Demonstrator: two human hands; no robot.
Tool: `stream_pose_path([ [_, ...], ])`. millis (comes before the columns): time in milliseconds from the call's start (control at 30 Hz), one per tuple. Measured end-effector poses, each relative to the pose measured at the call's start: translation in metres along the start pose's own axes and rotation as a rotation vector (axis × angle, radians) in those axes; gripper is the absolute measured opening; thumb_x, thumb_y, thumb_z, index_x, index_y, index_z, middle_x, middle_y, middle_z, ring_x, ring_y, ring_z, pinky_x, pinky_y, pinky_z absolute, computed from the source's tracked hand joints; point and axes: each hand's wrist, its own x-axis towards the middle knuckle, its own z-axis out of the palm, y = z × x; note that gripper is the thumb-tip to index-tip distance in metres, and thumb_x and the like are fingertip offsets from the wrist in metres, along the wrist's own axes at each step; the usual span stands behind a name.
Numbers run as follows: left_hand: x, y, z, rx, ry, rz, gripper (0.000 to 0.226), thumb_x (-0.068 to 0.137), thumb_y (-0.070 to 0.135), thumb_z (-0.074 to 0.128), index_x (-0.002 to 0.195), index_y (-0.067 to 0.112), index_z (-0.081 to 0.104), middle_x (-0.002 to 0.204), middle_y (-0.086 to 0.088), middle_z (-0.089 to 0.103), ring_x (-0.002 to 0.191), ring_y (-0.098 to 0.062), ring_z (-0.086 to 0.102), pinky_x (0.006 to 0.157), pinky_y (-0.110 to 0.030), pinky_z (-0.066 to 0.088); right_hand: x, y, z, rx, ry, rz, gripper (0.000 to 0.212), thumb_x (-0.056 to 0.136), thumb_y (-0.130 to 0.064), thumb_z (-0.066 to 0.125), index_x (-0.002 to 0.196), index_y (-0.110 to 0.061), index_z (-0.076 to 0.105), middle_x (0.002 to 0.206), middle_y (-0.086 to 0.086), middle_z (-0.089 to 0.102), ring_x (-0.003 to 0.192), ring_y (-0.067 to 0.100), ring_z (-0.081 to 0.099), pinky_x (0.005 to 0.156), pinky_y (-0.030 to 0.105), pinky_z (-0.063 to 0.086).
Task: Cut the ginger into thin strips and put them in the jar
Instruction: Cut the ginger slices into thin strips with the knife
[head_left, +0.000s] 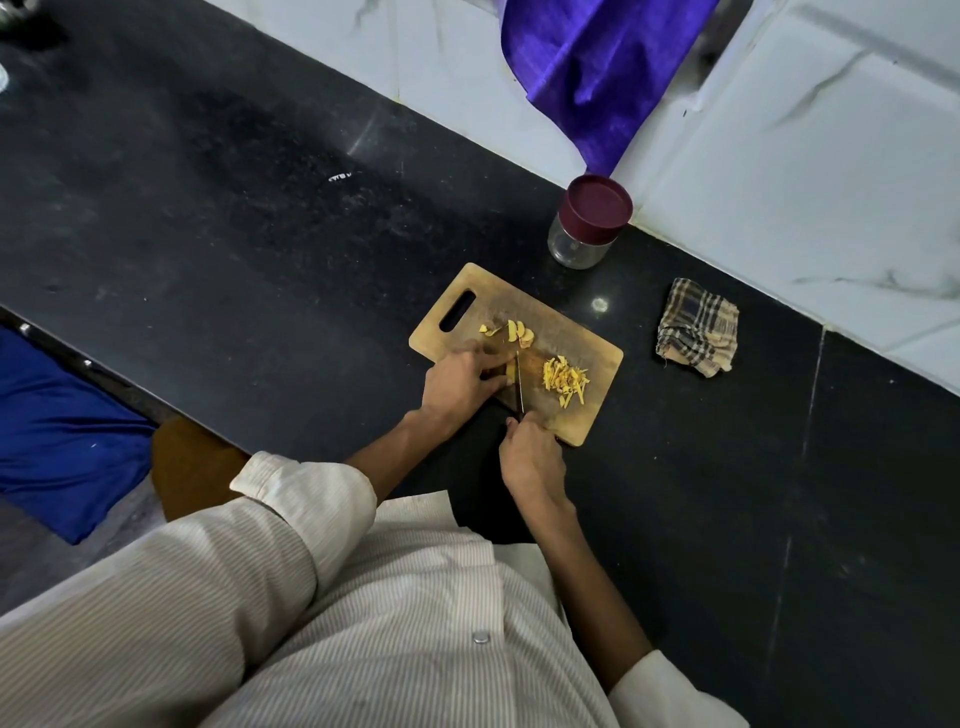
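Observation:
On the wooden cutting board (561, 322) my left hand (460, 382) holds down a small yellow ginger piece (510, 372) with curled fingers. My right hand (530, 457) grips a knife handle at the board's near edge; the knife blade (519, 382) stands on edge right beside the ginger piece. A pile of thin ginger strips (566, 380) lies to the right of the blade. Several ginger slices (511, 331) lie further back near the board's handle slot. The glass jar (584, 234) with its maroon lid on stands beyond the board by the wall.
The board lies on a black stone counter (234, 218). A folded checked cloth (698, 327) lies to the board's right. A purple cloth (597, 67) hangs on the white tiled wall above the jar. The counter's front edge runs at the lower left.

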Motion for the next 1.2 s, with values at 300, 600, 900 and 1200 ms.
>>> stream_pose_path([
  [300,0.001,-0.002,0.001,0.012,0.004,0.004,0.041,0.09,0.033,0.063,0.13,0.029,0.058,0.097,0.009,0.042,0.087,-0.008,0.045,0.071,-0.026,0.037,-0.005,-0.004,0.004,-0.088,0.043,-0.022,0.032,0.108,-0.024,0.035,0.129,-0.002,0.044,0.121,0.017,0.065,0.11,0.032,0.064,0.072,0.034,0.038],
  [600,0.002,-0.003,0.003,-0.013,-0.018,-0.011,0.042,0.089,0.033,0.065,0.13,0.028,0.059,0.114,0.002,0.055,0.099,-0.015,0.054,0.079,-0.031,0.046,-0.002,-0.002,0.003,-0.035,0.019,0.004,0.032,0.108,-0.027,0.034,0.127,-0.004,0.045,0.121,0.016,0.063,0.11,0.031,0.063,0.072,0.035,0.039],
  [900,0.002,-0.002,0.002,-0.008,-0.011,-0.036,0.04,0.088,0.032,0.066,0.127,0.027,0.061,0.111,0.001,0.057,0.098,-0.018,0.057,0.082,-0.039,0.05,0.01,-0.005,-0.004,0.067,-0.044,0.042,0.034,0.106,-0.026,0.038,0.127,-0.002,0.049,0.125,0.018,0.06,0.115,0.036,0.059,0.084,0.04,0.044],
  [1200,-0.001,0.003,-0.003,0.006,-0.028,-0.024,0.039,0.089,0.033,0.065,0.127,0.028,0.06,0.106,0.006,0.052,0.099,-0.015,0.055,0.073,-0.026,0.039,0.002,0.003,0.003,0.079,0.02,0.052,0.032,0.106,-0.027,0.038,0.123,-0.003,0.05,0.121,0.017,0.061,0.111,0.035,0.061,0.084,0.04,0.05],
])
